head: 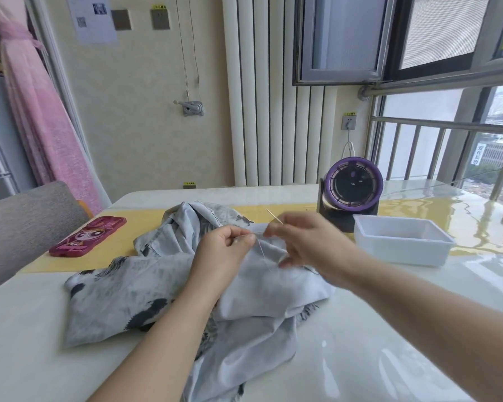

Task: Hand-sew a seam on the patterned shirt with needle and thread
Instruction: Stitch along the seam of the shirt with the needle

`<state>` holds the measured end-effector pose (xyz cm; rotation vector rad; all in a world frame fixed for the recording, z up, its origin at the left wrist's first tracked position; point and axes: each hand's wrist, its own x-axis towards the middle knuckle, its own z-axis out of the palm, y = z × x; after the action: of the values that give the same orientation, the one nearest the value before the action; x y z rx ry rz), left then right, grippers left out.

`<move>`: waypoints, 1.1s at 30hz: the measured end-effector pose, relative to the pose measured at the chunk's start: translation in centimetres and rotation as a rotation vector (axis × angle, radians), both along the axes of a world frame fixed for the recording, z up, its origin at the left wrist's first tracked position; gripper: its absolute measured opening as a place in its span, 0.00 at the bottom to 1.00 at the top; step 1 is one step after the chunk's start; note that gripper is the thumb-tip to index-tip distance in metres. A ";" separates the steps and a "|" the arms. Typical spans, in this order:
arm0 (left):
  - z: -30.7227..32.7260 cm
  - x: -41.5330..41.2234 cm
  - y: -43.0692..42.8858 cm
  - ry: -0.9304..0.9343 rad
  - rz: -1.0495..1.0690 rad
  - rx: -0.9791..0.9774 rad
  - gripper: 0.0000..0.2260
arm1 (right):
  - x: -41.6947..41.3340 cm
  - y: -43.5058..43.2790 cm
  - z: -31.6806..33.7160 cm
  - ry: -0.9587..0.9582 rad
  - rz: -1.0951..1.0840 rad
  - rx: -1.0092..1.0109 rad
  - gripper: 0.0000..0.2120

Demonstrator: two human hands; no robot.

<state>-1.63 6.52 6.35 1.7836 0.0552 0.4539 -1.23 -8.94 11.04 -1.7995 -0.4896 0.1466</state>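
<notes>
The patterned shirt (122,297), pale grey with dark blotches, lies crumpled across the middle of the table. My left hand (224,250) pinches a raised fold of the shirt between thumb and fingers. My right hand (299,242), slightly blurred, grips the needle (274,217), whose thin tip sticks up and to the left above the fingers. A fine thread (261,250) runs down from between the two hands onto the cloth.
A white plastic tub (401,248) sits right of the shirt. Behind it stands a purple round fan (350,187) on a black base. A pink phone case (89,236) lies at the left on a yellow runner (122,227). A grey chair back (26,224) is at far left.
</notes>
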 end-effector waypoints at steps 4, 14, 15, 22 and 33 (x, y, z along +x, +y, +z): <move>0.1 -0.4 -0.2 -0.034 -0.054 -0.042 0.05 | 1.0 0.3 -2.9 -0.234 -0.119 -0.196 0.09; 0.1 -0.2 0.4 0.001 -0.058 -0.059 0.03 | 1.8 0.2 -1.8 -0.246 -0.094 0.247 0.09; 0.1 0.0 0.4 0.008 -0.048 -0.047 0.03 | 1.4 0.3 -1.2 -0.213 -0.085 0.408 0.09; -0.3 1.2 0.7 0.024 0.028 0.063 0.04 | 0.2 0.2 2.6 0.633 0.463 0.764 0.08; 0.3 0.7 0.4 -0.073 -0.005 0.071 0.05 | 1.5 -1.8 0.3 -0.181 -0.042 -0.445 0.08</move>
<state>-0.96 6.91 6.64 1.8348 -0.0164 0.5221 0.26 -10.71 11.36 -2.2708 -0.5789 0.0661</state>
